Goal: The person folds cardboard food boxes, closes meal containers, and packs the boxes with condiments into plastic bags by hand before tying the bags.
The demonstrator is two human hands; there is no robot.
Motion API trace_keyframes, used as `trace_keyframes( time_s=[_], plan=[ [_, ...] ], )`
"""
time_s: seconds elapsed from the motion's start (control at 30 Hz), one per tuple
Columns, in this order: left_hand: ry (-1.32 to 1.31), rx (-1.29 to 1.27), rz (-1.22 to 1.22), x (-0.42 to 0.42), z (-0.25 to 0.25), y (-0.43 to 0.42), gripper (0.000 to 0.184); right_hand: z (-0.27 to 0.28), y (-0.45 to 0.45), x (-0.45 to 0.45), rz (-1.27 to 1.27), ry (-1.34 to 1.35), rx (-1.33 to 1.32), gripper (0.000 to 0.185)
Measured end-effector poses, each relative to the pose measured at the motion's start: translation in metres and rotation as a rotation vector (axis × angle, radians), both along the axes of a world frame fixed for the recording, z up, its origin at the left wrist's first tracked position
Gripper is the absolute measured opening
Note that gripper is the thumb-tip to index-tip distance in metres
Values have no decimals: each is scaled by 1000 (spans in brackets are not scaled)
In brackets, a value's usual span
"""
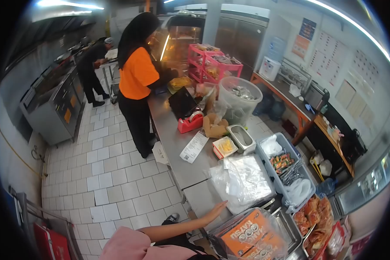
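One bare hand shows, reaching from a pink sleeve at the bottom of the view; I take it as my left hand point(215, 212). Its fingers are stretched out, touching or just beside the near left edge of a stack of clear plastic bags point(242, 182) on the metal table point(195, 173). Nothing is seen in its grasp. Just below the hand lies an orange printed pack point(251, 236) in clear plastic. My right hand does not show.
A blue-grey bin point(286, 167) of sachets, a metal container point(241, 138), a red tape dispenser point(190, 123) and a paper slip point(194, 147) are on the table. A person in an orange shirt point(138, 73) stands alongside; another bends farther back.
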State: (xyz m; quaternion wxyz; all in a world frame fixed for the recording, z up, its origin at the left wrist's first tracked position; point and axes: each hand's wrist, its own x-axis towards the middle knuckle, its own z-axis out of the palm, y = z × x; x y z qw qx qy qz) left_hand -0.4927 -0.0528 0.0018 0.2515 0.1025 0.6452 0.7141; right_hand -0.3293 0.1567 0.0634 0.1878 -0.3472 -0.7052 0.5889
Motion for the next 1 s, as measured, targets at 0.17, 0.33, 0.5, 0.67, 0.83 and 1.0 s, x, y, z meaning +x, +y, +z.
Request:
trace_keyframes(
  time_s=[0.17,0.33,0.5,0.67,0.83,1.0],
  plan=[
    [-182,139,-112,40,22,20,59,12,0,-4,31,-6,6,45],
    [177,45,-462,38,12,36,59,22,1,-5,55,-7,19,43],
    [161,51,-143,-8,-21,51,60,28,4,-2,58,0,23,41],
    [78,256,-110,4,26,64,58,33,4,6,37,11,28,40],
    [-12,332,-403,22,39,80,55,38,2,19,-1,22,18,38],
    [63,303,-527,18,45,78,53,47,2,28,-32,48,25,37]
  ],
)
